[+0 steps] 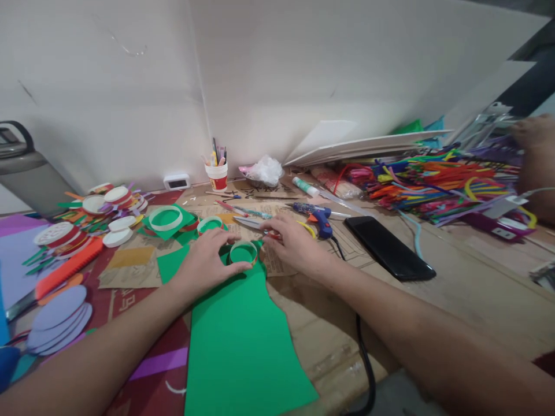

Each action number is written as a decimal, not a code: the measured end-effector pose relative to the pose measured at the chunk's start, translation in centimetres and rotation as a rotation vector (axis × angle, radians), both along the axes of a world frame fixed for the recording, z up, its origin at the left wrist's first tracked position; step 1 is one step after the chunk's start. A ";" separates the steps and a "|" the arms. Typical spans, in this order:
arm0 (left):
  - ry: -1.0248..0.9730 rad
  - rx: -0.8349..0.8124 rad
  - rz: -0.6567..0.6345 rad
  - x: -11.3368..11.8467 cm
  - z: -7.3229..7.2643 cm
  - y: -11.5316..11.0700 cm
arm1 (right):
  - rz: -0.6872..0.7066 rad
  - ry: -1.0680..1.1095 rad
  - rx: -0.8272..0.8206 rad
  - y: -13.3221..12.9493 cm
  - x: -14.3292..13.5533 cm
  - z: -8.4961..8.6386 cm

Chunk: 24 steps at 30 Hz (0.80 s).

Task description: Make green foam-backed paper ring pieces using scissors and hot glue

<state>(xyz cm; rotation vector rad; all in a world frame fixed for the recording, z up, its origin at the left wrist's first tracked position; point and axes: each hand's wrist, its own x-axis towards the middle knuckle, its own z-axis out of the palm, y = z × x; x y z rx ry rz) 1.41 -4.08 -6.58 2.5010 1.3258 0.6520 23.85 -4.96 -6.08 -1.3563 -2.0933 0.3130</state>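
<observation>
My left hand (209,257) curves around a short white-rimmed ring (243,253), thumb at its near side and fingers at its far side. This ring stands on a large green sheet (243,335) with an uneven right edge. Just right of it, my right hand (292,242) is closed over the handles of a pair of scissors (248,222), whose blades point left. The hand partly hides the handles. Behind my left hand are a second ring (210,224) and a larger ring (165,218) on cut green pieces.
A blue glue gun (321,222) with a black cable and a black phone (390,248) lie to the right. Colourful pipe cleaners (433,179) are heaped beyond. At left are an orange cutter (69,267) and lilac discs (60,318). Another person's arm (540,162) shows far right.
</observation>
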 end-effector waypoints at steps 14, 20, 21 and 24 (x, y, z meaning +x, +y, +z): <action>-0.113 -0.015 0.031 0.1 0.2 0.1 | -0.018 0.005 -0.003 -0.3 0.0 0.1; 0.002 -0.008 0.002 0.3 0.3 0.1 | -0.007 -0.020 -0.006 -0.3 0.1 0.1; 0.008 -0.009 0.005 0.3 0.3 0.0 | -0.005 -0.020 -0.007 -0.3 0.1 0.0; 0.029 -0.022 0.015 0.4 0.3 0.0 | -0.011 -0.025 -0.022 -0.3 0.2 -0.1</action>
